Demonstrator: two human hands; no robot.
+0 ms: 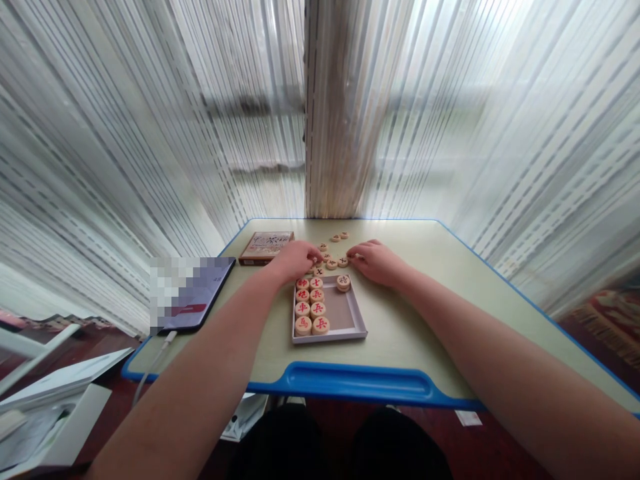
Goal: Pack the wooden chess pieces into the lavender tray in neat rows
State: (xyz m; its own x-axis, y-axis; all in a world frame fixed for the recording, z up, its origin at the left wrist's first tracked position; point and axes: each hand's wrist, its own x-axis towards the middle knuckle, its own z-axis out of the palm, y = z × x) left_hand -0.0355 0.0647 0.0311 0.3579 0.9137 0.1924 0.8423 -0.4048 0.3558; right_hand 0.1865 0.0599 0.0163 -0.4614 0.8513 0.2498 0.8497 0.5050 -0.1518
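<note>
Round wooden Chinese chess pieces (pixel 332 265) lie loose beyond a shallow open box tray (pixel 345 327). My left hand (pixel 294 260) reaches to the left side of this group, its fingers closed on a Chinese chess piece (pixel 317 261) that they partly cover. On the opposite side, my right hand (pixel 377 260) has its fingers drawn together, the tips right beside a black-marked piece (pixel 343 261); what is between them is hidden. Two columns of red-marked pieces (pixel 318 309) fill the tray's left part. A small stack of black-marked pieces (pixel 343 283) sits at its far right corner.
A printed box lid (pixel 265 247) lies behind my left hand. To the left is a tablet (pixel 200 300) with a charging cable (pixel 161 353). The table (pixel 430 300) has a blue rim with a front groove (pixel 357 381). Curtains (pixel 260 120) hang behind; an open white box (pixel 60 427) stands lower left.
</note>
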